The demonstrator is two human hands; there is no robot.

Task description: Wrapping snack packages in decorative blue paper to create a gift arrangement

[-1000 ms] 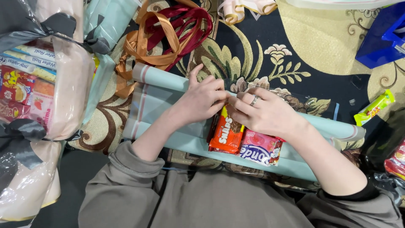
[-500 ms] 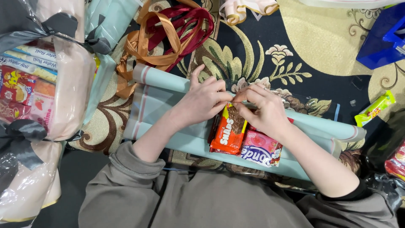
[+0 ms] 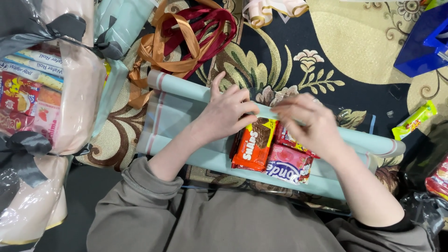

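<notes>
- The left hand [image 3: 226, 114] lies flat, fingers spread, on a pale teal sheet of wrapping paper with rolled edges [image 3: 177, 116]; its fingertips touch the top of an orange rectangular snack packet with a chocolate-wafer picture [image 3: 254, 145]. The grip is released, pressing rather than clasping.
- The right hand [image 3: 305, 122] hovers just above the packets, blurred. Its fingers curl downward toward a red packet [image 3: 285, 136] partly hidden beneath it; I cannot tell whether the grip has closed on anything.
- A pink glossy snack packet [image 3: 289, 165] lies just beside the orange one, touching it, near the paper's lower rolled edge.
- All three packets rest on the teal paper, which is spread over a dark floral carpet with cream and gold leaves [image 3: 326, 70].
- Above the paper lies a tangle of copper and maroon satin ribbon [image 3: 186, 37].
- At the far left sits a clear cellophane-wrapped bundle of assorted snack boxes tied with black ribbon [image 3: 42, 98].
- A yellow-green candy wrapper [image 3: 414, 120] lies well apart to the right, below a blue paper bag [image 3: 424, 42].
</notes>
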